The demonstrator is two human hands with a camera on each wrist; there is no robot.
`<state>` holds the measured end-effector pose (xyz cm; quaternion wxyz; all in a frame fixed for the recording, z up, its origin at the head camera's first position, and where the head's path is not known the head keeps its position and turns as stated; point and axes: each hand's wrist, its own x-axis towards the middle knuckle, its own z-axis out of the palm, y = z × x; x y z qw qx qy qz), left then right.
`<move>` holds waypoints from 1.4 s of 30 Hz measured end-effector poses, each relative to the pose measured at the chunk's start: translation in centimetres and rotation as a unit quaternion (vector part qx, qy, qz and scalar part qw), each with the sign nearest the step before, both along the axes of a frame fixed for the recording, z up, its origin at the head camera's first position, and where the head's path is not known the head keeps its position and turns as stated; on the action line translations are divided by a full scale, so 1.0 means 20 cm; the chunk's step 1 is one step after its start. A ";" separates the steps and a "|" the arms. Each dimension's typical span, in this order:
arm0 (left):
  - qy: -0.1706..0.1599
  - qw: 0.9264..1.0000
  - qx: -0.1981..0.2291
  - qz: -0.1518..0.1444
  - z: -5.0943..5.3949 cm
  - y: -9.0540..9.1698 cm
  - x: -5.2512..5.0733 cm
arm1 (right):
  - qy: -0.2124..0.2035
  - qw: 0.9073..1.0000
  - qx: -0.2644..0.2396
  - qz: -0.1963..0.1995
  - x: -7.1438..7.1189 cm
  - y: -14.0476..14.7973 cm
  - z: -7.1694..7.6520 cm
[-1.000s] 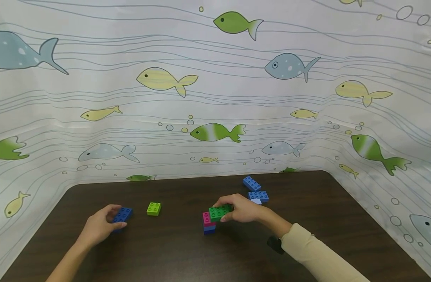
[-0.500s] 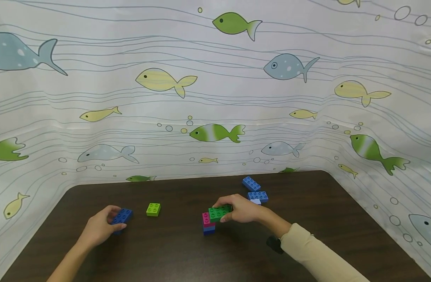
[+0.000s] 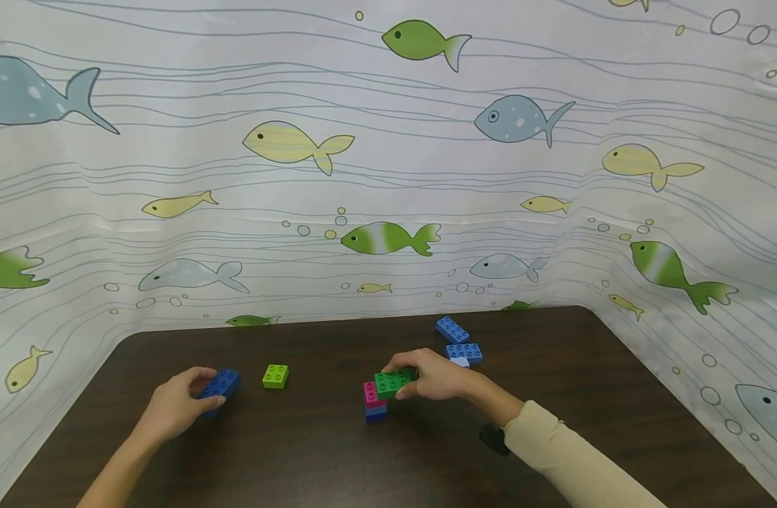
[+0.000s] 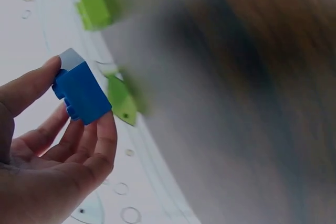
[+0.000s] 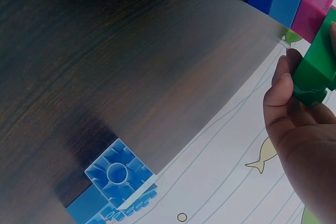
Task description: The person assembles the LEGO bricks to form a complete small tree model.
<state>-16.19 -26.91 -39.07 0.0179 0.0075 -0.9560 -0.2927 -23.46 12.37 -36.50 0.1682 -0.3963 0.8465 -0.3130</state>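
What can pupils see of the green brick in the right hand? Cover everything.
The green brick is an oblong, glossy, plastic-looking block with round studs in two rows facing up. The right hand grips its right end, covering part of it. It looks roughly level, its left end over part of the pink brick; whether it is fully pressed on is unclear.

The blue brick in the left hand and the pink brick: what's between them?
A lime green brick sits there on the table, as the head view shows.
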 end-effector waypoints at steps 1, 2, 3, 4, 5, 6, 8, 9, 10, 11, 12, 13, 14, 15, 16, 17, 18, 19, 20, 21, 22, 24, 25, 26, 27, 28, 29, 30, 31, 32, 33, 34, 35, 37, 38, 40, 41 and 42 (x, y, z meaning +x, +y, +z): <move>0.002 1.000 0.002 -0.002 0.01 0.01 0.00 | 0.001 1.000 0.000 0.001 0.00 0.00 0.00; 0.004 1.000 0.005 -0.006 0.02 0.03 0.01 | 0.001 1.000 0.000 0.001 0.00 0.00 0.00; 0.009 1.000 0.007 -0.011 0.03 0.05 0.02 | 0.002 1.000 0.000 0.001 0.00 0.00 0.01; 0.015 1.000 0.008 -0.017 0.04 0.07 0.02 | 0.002 1.000 0.000 0.001 0.00 0.00 0.01; 0.020 1.000 0.011 -0.022 0.05 0.09 0.03 | 0.001 1.000 0.000 0.001 0.00 0.00 0.01; 0.025 0.999 0.012 -0.026 0.06 0.11 0.03 | 0.001 1.000 0.000 0.001 0.00 0.00 0.01; 0.034 0.998 0.019 -0.039 0.08 0.16 0.04 | 0.000 1.000 0.000 0.001 0.00 0.00 0.01; 0.037 0.998 0.023 -0.043 0.09 0.18 0.05 | 0.000 1.000 0.000 0.001 0.00 0.00 0.02; 0.040 0.998 0.027 -0.046 0.09 0.20 0.05 | 0.000 1.000 0.000 0.001 0.00 0.00 0.02; 0.042 0.997 0.031 -0.050 0.10 0.22 0.05 | 0.001 1.000 0.000 0.002 0.00 0.00 0.02; 0.044 0.997 0.036 -0.055 0.10 0.24 0.05 | 0.002 1.000 0.000 0.001 0.00 0.00 0.01; 0.047 0.996 0.042 -0.061 0.11 0.26 0.06 | 0.003 1.000 0.000 0.002 0.00 0.00 0.01; 0.046 0.996 0.048 -0.065 0.11 0.29 0.06 | 0.003 1.000 0.000 0.002 0.00 0.00 0.01; 0.046 0.995 0.057 -0.071 0.11 0.31 0.06 | 0.004 1.000 0.000 0.001 0.00 0.00 0.01; 0.048 0.994 0.064 -0.077 0.11 0.33 0.06 | 0.004 1.000 -0.001 0.002 0.00 0.00 0.01; 0.048 0.993 0.072 -0.082 0.12 0.35 0.06 | 0.003 1.000 -0.001 0.001 0.00 0.00 0.02; 0.049 0.991 0.082 -0.091 0.12 0.38 0.06 | 0.003 1.000 -0.001 0.000 0.00 0.00 0.02; 0.051 0.989 0.092 -0.100 0.12 0.40 0.06 | 0.003 1.000 -0.001 0.000 0.00 0.00 0.02; 0.052 0.987 0.101 -0.110 0.11 0.43 0.06 | 0.003 1.000 -0.001 0.000 0.00 0.00 0.02; 0.056 0.985 0.110 -0.121 0.11 0.46 0.05 | 0.002 1.000 0.000 -0.001 0.00 0.00 0.02; 0.060 0.983 0.113 -0.131 0.11 0.48 0.05 | 0.002 1.000 0.001 -0.002 0.00 0.00 0.01; 0.063 0.979 0.117 -0.156 0.10 0.53 0.05 | 0.001 1.000 0.002 -0.003 0.00 0.00 0.01; 0.065 0.977 0.116 -0.165 0.10 0.55 0.04 | 0.000 1.000 0.001 -0.003 0.00 0.00 0.01; 0.066 0.976 0.114 -0.176 0.10 0.57 0.04 | 0.000 1.000 0.001 -0.003 0.00 0.00 0.01; 0.066 0.974 0.112 -0.186 0.10 0.60 0.03 | -0.001 1.000 0.001 -0.003 0.00 0.00 0.01; 0.068 0.972 0.109 -0.195 0.11 0.62 0.03 | -0.001 1.000 0.000 -0.003 0.00 -0.01 0.01; 0.071 0.971 0.105 -0.202 0.11 0.64 0.03 | -0.001 1.000 -0.001 -0.003 -0.01 -0.01 0.01; 0.074 0.969 0.104 -0.211 0.11 0.66 0.02 | -0.001 1.000 -0.001 -0.003 -0.01 -0.01 0.01; 0.076 0.967 0.104 -0.220 0.11 0.67 0.02 | -0.001 1.000 -0.001 -0.003 -0.01 -0.01 0.01; 0.079 0.964 0.104 -0.231 0.12 0.69 0.01 | -0.001 1.000 -0.002 -0.002 -0.01 -0.01 0.01; 0.082 0.962 0.106 -0.239 0.12 0.71 0.00 | -0.002 1.000 -0.003 -0.002 0.00 0.00 0.01; 0.085 0.959 0.107 -0.247 0.12 0.72 0.00 | -0.003 1.000 -0.004 -0.001 -0.01 0.00 0.00; 0.085 0.957 0.110 -0.255 0.12 0.73 -0.01 | -0.003 1.000 -0.006 0.001 -0.01 0.00 0.00; 0.083 0.953 0.115 -0.269 0.12 0.75 -0.02 | -0.004 1.000 -0.008 0.003 -0.01 0.00 0.00; 0.084 0.951 0.117 -0.273 0.12 0.75 -0.03 | -0.004 1.000 -0.009 0.005 -0.01 0.00 0.00; 0.081 0.949 0.118 -0.279 0.12 0.76 -0.04 | -0.002 1.000 -0.010 0.007 -0.01 0.00 -0.01; 0.081 0.949 0.117 -0.281 0.11 0.77 -0.05 | -0.001 1.000 -0.010 0.007 -0.01 0.00 -0.01; 0.080 0.948 0.116 -0.284 0.11 0.77 -0.05 | 0.000 1.000 -0.010 0.007 -0.01 0.00 -0.01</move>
